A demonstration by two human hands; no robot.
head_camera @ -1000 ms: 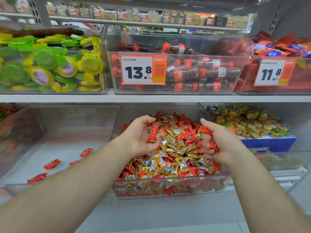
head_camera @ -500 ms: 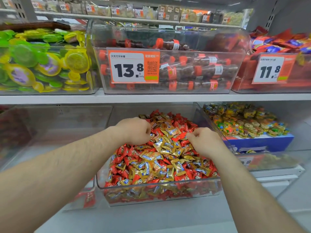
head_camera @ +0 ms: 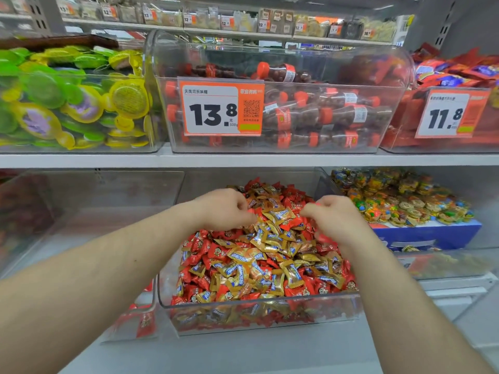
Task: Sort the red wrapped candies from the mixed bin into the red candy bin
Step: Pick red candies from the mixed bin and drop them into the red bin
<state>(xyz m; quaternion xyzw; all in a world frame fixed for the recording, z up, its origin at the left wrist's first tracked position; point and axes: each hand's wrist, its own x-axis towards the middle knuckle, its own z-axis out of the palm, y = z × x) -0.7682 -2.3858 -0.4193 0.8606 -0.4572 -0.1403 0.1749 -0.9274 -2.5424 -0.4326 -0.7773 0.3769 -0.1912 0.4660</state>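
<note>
Two bare hands dig into the clear plastic mixed bin [head_camera: 259, 314] on the lower shelf in my head view. My left hand [head_camera: 224, 209] curls its fingers into the heaped red wrapped candies [head_camera: 205, 247] and gold ones; my right hand [head_camera: 334, 220] pinches red wrappers. The clear red candy bin [head_camera: 89, 190] sits just left.

Clear glossy plastic bin [head_camera: 259, 314]; shiny, seemingly foil wrappers [head_camera: 243, 256].
</note>
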